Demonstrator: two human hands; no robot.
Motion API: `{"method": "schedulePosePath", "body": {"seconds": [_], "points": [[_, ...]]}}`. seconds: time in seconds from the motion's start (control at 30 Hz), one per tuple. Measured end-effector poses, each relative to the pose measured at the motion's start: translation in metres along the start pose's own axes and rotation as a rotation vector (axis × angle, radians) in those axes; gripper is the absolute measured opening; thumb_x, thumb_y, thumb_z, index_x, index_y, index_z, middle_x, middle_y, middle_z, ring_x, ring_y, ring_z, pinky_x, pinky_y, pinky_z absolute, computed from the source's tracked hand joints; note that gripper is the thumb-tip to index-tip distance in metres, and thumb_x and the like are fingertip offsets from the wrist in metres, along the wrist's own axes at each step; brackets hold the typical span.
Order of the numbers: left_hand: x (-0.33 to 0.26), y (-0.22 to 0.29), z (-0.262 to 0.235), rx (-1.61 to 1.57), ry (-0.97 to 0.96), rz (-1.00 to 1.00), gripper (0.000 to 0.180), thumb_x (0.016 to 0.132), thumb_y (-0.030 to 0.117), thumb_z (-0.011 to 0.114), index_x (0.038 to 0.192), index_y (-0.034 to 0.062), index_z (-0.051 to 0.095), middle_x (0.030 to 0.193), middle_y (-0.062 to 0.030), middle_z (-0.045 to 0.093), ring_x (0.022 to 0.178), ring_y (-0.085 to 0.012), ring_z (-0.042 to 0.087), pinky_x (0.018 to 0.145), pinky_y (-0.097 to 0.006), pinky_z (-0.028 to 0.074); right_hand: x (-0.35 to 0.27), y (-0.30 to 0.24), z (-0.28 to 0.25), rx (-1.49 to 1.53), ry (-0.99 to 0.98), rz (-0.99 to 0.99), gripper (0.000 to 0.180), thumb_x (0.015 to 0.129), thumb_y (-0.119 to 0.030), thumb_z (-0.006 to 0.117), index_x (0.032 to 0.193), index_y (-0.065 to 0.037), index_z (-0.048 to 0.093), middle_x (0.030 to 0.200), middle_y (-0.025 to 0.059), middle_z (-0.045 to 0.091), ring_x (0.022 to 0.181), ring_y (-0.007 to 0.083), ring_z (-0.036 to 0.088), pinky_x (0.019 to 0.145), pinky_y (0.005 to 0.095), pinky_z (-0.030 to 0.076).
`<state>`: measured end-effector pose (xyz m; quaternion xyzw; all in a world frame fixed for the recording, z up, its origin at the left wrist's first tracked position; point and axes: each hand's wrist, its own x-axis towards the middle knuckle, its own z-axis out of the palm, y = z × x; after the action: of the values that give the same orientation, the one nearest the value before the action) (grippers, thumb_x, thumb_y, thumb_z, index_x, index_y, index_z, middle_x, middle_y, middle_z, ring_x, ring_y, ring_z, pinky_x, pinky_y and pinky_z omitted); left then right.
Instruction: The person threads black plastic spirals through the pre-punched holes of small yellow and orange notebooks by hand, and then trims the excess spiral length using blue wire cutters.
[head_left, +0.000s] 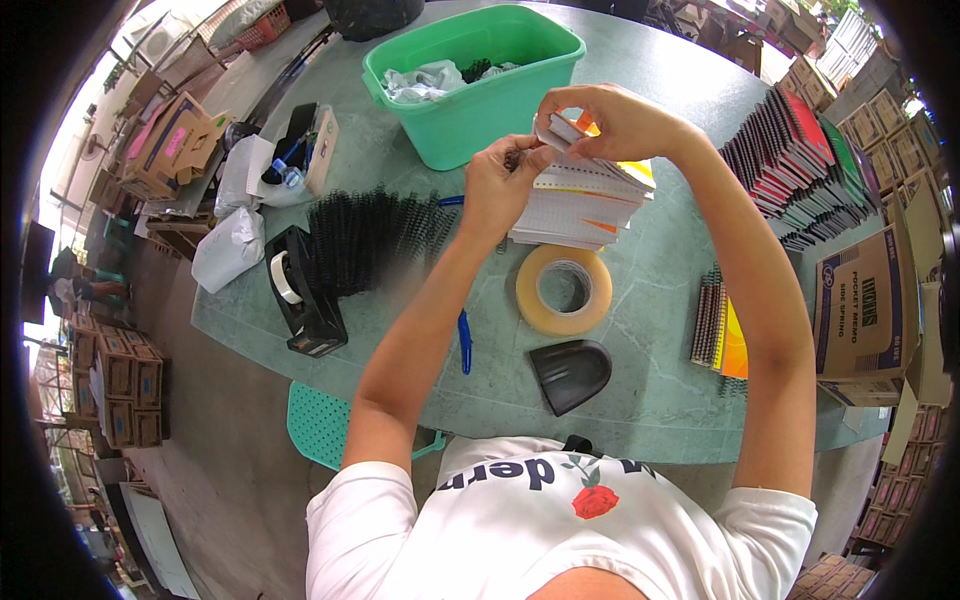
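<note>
My left hand is closed, pinching a small dark spiral coil against the edge of a thin pad of pages. That pad is gripped by my right hand, its fingers bent around the top. Both hands meet above a stack of loose punched pages with white, yellow and orange edges. Left of my left forearm lies a heap of black spiral coils. Closer to me is a wide roll of yellowish tape. How far the coil runs into the pad's holes is hidden by my fingers.
Behind my hands stands a green tub with plastic bags. Spiral notebooks pile up at far right, near an open carton. A black tape dispenser, blue-handled tool and dark plastic scoop-like piece lie nearer.
</note>
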<state>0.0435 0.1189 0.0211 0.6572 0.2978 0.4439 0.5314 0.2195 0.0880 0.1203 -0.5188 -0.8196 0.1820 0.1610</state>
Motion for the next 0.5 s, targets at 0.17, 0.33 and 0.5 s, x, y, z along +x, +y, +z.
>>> {"method": "schedulePosePath", "body": {"seconds": [0.17, 0.33, 0.5], "points": [[-0.001, 0.002, 0.002, 0.009, 0.041, 0.008, 0.029, 0.085, 0.019, 0.069, 0.101, -0.0041, 0.065, 0.081, -0.0021, 0.063, 0.071, -0.0054, 0.052, 0.063, -0.021, 0.044, -0.001, -0.007, -0.004, 0.018, -0.014, 0.034, 0.041, 0.070, -0.004, 0.071, 0.109, -0.007, 0.058, 0.107, 0.0070, 0.063, 0.092, 0.0234, 0.059, 0.089, 0.0394, 0.050], [0.000, -0.001, 0.002, -0.010, 0.017, 0.071, 0.036, 0.082, 0.028, 0.071, 0.097, -0.0034, 0.067, 0.071, -0.0040, 0.064, 0.064, -0.0070, 0.053, 0.060, -0.023, 0.044, 0.001, 0.007, 0.000, 0.011, 0.024, -0.073, 0.041, 0.070, -0.004, 0.071, 0.109, -0.007, 0.058, 0.106, 0.0076, 0.064, 0.092, 0.0241, 0.060, 0.089, 0.0403, 0.050], [0.002, -0.004, 0.004, 0.050, 0.059, 0.106, 0.035, 0.080, 0.027, 0.072, 0.097, -0.0028, 0.067, 0.072, -0.0068, 0.064, 0.064, -0.0096, 0.055, 0.061, -0.024, 0.045, 0.003, 0.005, 0.000, 0.006, 0.007, -0.042, 0.041, 0.070, -0.004, 0.070, 0.109, -0.007, 0.058, 0.108, 0.0086, 0.064, 0.092, 0.0249, 0.060, 0.087, 0.0405, 0.051]]}}
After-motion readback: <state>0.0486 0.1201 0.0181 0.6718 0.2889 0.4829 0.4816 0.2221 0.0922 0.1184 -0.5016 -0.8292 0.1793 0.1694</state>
